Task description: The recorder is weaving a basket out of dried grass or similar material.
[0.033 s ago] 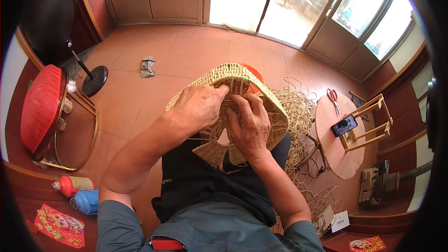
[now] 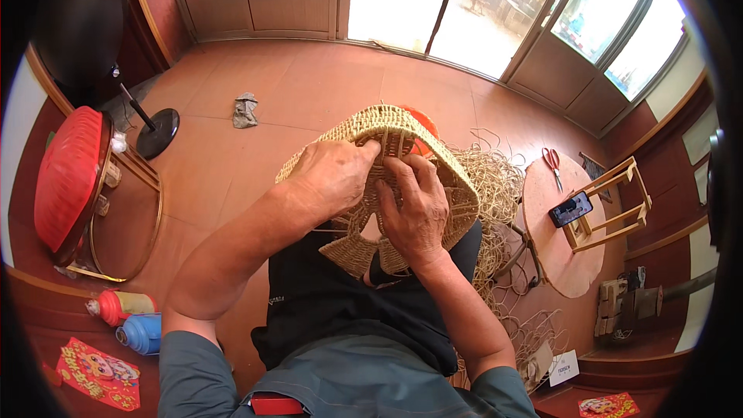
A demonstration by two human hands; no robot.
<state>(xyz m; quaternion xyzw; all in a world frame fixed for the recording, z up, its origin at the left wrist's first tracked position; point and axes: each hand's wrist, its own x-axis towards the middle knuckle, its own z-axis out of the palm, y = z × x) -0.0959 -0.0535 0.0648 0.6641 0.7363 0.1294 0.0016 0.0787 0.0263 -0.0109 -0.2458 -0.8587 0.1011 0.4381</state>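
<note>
A pale woven basket [image 2: 383, 118] of twisted cord rests on my lap, its open side tilted toward me. Upright strands show inside, and a fan-shaped woven flap [image 2: 350, 254] hangs near my knees. My left hand [image 2: 329, 174] reaches over the left side with its fingers curled in, gripping the weave near the inner strands. Close beside it, my right hand [image 2: 418, 205] has bent fingers pinched at the same inner wall. The fingertips are partly hidden, so any single strand between them is hard to make out.
Loose cord [image 2: 495, 193] lies heaped at my right. Beyond it a round board [image 2: 549, 263] carries red-handled scissors [image 2: 551, 161], a phone [image 2: 571, 209] and a small wooden frame [image 2: 619, 217]. A red-cushioned chair [image 2: 66, 178], a fan base [image 2: 159, 133] and two flasks [image 2: 141, 333] stand left.
</note>
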